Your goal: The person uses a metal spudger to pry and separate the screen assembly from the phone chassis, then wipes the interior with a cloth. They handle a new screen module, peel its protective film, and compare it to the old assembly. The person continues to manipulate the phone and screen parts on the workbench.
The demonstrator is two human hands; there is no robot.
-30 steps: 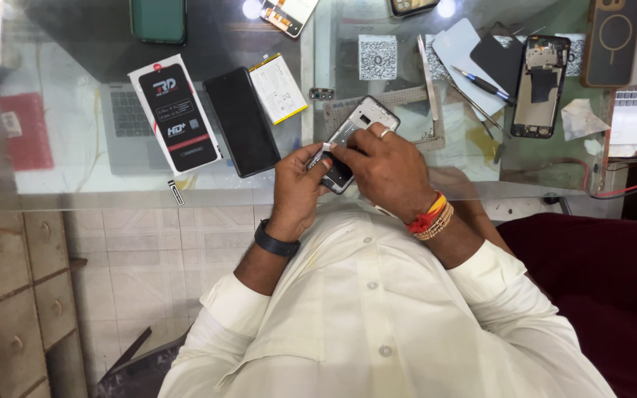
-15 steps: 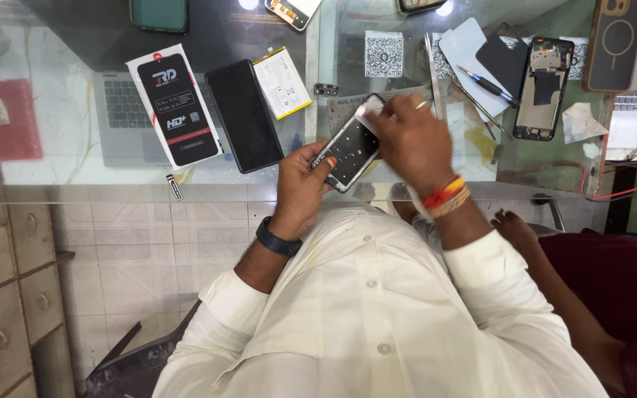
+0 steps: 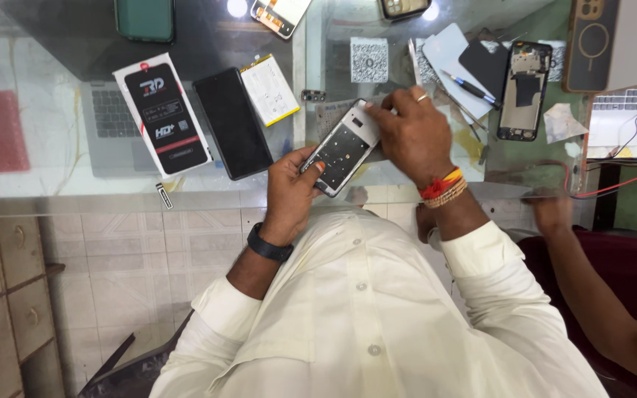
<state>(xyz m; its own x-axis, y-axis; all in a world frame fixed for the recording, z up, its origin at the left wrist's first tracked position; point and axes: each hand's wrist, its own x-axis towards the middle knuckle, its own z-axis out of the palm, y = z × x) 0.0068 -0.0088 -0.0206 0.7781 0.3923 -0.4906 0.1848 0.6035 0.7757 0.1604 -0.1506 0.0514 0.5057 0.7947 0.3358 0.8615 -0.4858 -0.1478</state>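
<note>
An opened phone body [image 3: 342, 149], silver-edged with a dark inner plate, is held tilted above the glass counter [image 3: 53, 173]. My left hand [image 3: 290, 193], with a black watch on its wrist, grips the phone's lower end, thumb on its face. My right hand [image 3: 409, 138], with a ring and red and yellow wrist threads, pinches the phone's upper end. Both hands are over the counter's near edge.
On the counter lie a black screen panel [image 3: 232, 121], a white display box [image 3: 161, 112], a white battery [image 3: 270, 89], a second opened phone [image 3: 524, 90], a pen [image 3: 467, 85] and a green case [image 3: 144, 18]. Another person's arm [image 3: 591, 295] reaches in at the right, near red wires [image 3: 613, 186].
Both hands have lifted the phone body away from my chest and out over the counter. My right hand has slid from covering the phone to gripping its upper end.
</note>
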